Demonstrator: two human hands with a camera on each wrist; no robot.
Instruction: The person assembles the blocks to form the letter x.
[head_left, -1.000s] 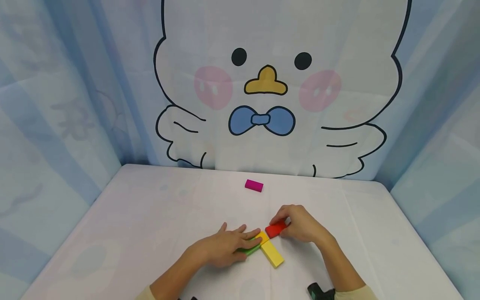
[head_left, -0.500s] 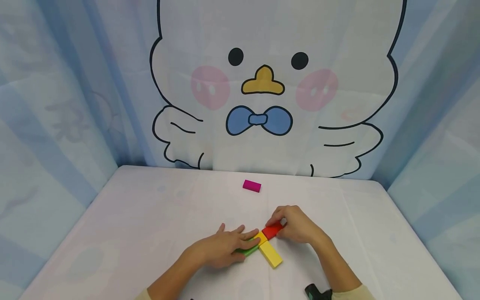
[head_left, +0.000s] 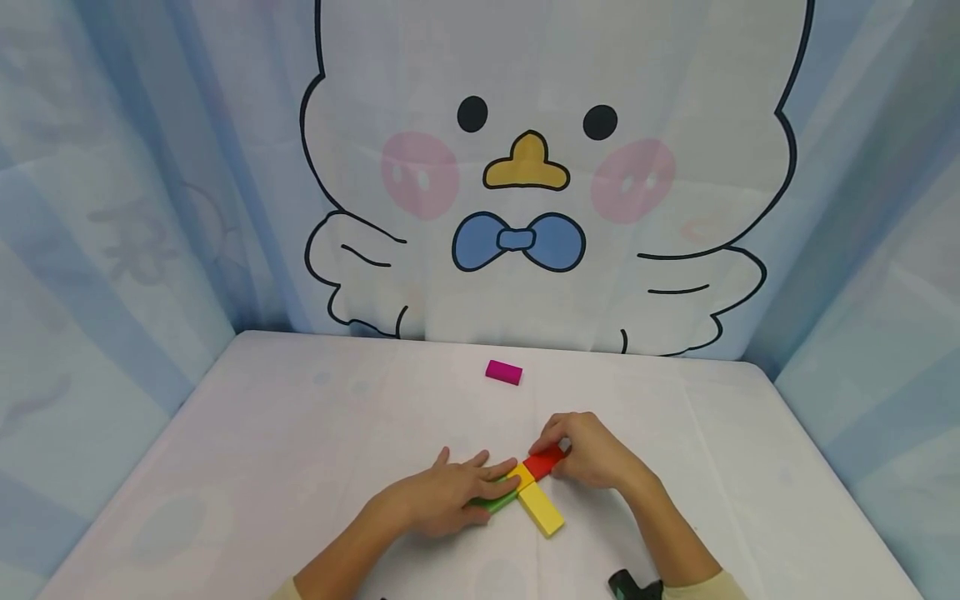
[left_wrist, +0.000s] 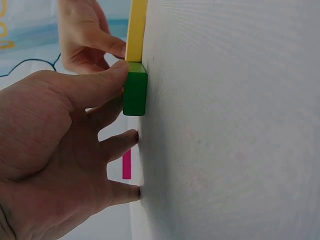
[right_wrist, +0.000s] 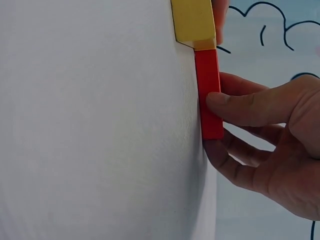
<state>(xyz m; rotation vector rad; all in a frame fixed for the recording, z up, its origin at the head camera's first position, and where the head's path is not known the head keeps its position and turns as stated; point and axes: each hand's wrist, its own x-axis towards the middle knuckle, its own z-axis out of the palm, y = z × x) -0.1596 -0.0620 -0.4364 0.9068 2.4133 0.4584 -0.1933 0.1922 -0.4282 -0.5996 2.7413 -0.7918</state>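
Note:
In the head view my left hand (head_left: 450,498) lies spread over a green block (head_left: 501,502). The left wrist view has its thumb at the green block's upper edge, two other fingertips down on the table. Its index finger reaches an orange-yellow block (head_left: 521,477) at the green block's end. My right hand (head_left: 596,450) pinches a red block (head_left: 543,461), thumb along the near side, fingers behind and at its outer end. The red block's inner end meets the orange-yellow block. A long yellow block (head_left: 542,510) angles from this junction toward the person.
A magenta block (head_left: 504,372) lies alone near the back of the white table (head_left: 337,400). A black object (head_left: 633,586) is beside the right sleeve at the front. Curtains with a cartoon bird (head_left: 525,292) stand behind and at both sides.
My right hand has slid the red block a little to the left, closing the small gap to the orange-yellow block. My left hand stays over the green block.

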